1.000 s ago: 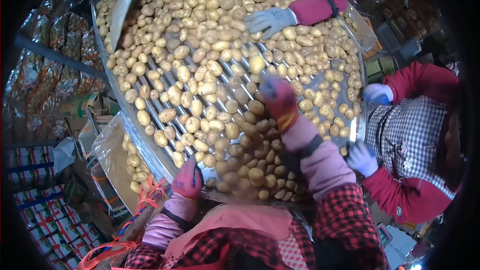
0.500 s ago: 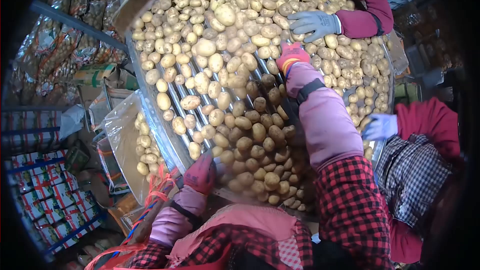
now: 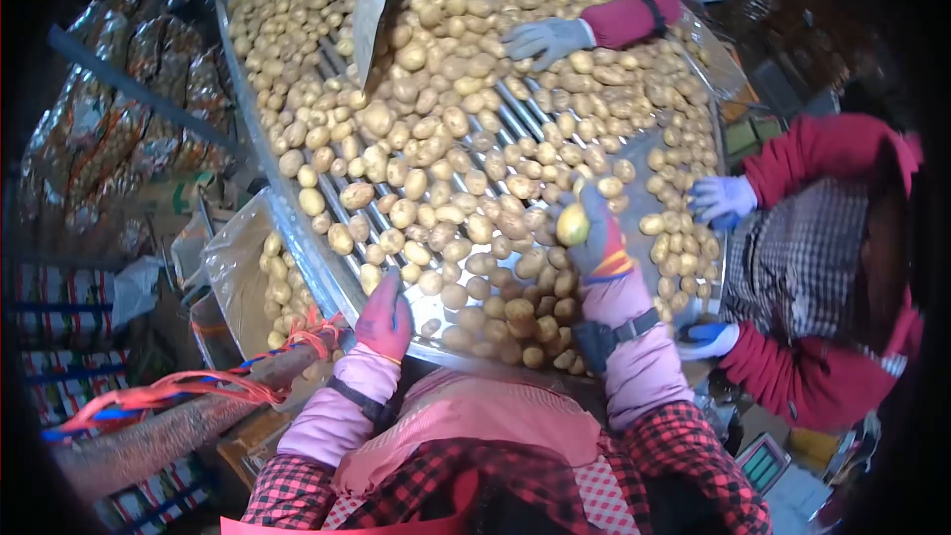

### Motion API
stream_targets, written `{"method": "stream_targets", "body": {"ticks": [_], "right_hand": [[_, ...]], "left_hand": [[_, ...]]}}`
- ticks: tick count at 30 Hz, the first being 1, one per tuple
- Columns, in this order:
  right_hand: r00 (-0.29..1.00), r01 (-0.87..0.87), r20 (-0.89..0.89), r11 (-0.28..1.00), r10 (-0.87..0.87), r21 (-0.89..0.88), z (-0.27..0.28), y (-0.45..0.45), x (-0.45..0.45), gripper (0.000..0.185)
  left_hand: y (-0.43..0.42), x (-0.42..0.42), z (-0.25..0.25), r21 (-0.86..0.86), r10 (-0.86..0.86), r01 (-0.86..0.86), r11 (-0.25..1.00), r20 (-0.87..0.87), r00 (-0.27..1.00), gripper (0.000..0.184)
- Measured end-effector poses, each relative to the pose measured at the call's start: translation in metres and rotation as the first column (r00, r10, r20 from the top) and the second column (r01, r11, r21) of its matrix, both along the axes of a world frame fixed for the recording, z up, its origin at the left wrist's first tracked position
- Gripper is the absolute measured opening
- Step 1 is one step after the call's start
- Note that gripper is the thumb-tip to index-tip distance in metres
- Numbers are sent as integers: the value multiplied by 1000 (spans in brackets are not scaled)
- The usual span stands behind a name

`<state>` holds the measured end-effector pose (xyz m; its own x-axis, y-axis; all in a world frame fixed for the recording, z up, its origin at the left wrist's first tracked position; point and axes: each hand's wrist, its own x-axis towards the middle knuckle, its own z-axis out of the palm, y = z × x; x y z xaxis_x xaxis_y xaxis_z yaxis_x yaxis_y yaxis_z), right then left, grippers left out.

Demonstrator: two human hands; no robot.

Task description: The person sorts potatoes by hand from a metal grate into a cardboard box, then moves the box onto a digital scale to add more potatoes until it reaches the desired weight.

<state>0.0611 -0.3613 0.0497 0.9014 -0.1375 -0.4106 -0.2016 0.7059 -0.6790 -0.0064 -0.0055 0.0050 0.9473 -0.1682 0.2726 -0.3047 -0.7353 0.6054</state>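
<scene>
The top edge cuts off a co-worker (image 3: 634, 10).

Potatoes (image 3: 416, 183) are showing tan-yellow, some browner; held potato (image 3: 573, 225) is reading brighter yellow. Rollers (image 3: 517, 111) are showing silver-grey. Right hand (image 3: 597, 236) is wearing grey and red, orange-yellow at cuff. Left hand (image 3: 384, 319) is wearing pinkish red and grey. Lower sleeves (image 3: 639, 372) are showing lilac, upper sleeves (image 3: 693, 451) red-black check. Apron (image 3: 495, 411) is showing pink, pink-white check at edges. Right-side co-worker: sleeves (image 3: 822, 163) are showing deep red, apron front (image 3: 807, 263) dark-and-white check, gloves (image 3: 725, 200) pale lilac and blue. Far glove (image 3: 547, 41) is showing grey. Left side: twine (image 3: 213, 386) is running red and blue, pole (image 3: 178, 431) brown.
</scene>
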Motion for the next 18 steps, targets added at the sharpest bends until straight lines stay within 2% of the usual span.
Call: {"method": "stream_targets", "body": {"ticks": [1, 2, 3, 4, 5, 6, 7, 8, 9, 10, 11, 13, 14, 16, 17, 18], "right_hand": [[1000, -4, -3, 1000, 4, 31, -25, 1, -24, 42], [1000, -11, -12, 998, 12, 64, -30, 9, -40, 42], [973, 53, 219, 858, 71, -511, -34, 15, -56, 43], [904, 216, 343, 420, 255, -882, -16, 35, -70, 43], [890, 211, 318, 324, 327, -922, -2, 54, -85, 44], [872, 216, 292, 226, 393, -950, 11, 74, -100, 44], [917, 41, 255, 563, 307, -825, 21, 88, -106, 45], [916, 53, 284, 618, 282, -785, 16, 83, -113, 46], [915, 66, 313, 670, 255, -740, 11, 77, -121, 46], [913, 80, 340, 718, 226, -692, 6, 72, -128, 47], [935, 97, 307, 707, 176, -700, 21, 59, -136, 47], [931, 172, 313, 533, 187, -828, 18, 37, -156, 48], [905, 237, 338, 354, 258, -905, -2, 26, -166, 48], [901, 164, 306, 413, 308, -896, -15, 8, -176, 46], [917, -6, 248, 634, 311, -774, -19, 10, -186, 46], [889, -100, 233, 665, 393, -740, -12, 32, -181, 46]], "left_hand": [[-9, -1, 14, -91, -19, 12, 996, -78, 997, 44], [-22, -5, 16, -323, -56, -86, 942, -406, 912, 47], [-38, -9, 18, -549, -240, -151, 822, -575, 782, 50], [-57, -5, 28, -701, -443, -285, 654, -660, 607, 53], [-65, -2, 10, -658, -545, 147, 738, -452, 706, 55], [-72, -7, 9, -642, -642, 338, 688, -320, 697, 55], [-79, -11, 9, -608, -728, 508, 610, -178, 661, 57], [-90, -15, 45, -732, -763, 473, 491, -99, 639, 59], [-89, -16, 48, -873, -830, 232, 429, -279, 484, 62], [-87, -17, 52, -910, -860, -150, 387, -414, 298, 64], [-85, -19, 55, -781, -848, -488, 388, -511, 143, 67], [-74, -31, 40, -789, -852, -480, 385, -503, 144, 65], [-68, -37, 33, -792, -854, -476, 383, -500, 145, 64], [-53, -44, 35, -610, -973, -785, 112, -227, 38, 64], [-43, -54, 27, -670, -975, -739, 64, -198, 95, 64], [-32, -65, 19, -724, -974, -690, 16, -167, 153, 65]]}}
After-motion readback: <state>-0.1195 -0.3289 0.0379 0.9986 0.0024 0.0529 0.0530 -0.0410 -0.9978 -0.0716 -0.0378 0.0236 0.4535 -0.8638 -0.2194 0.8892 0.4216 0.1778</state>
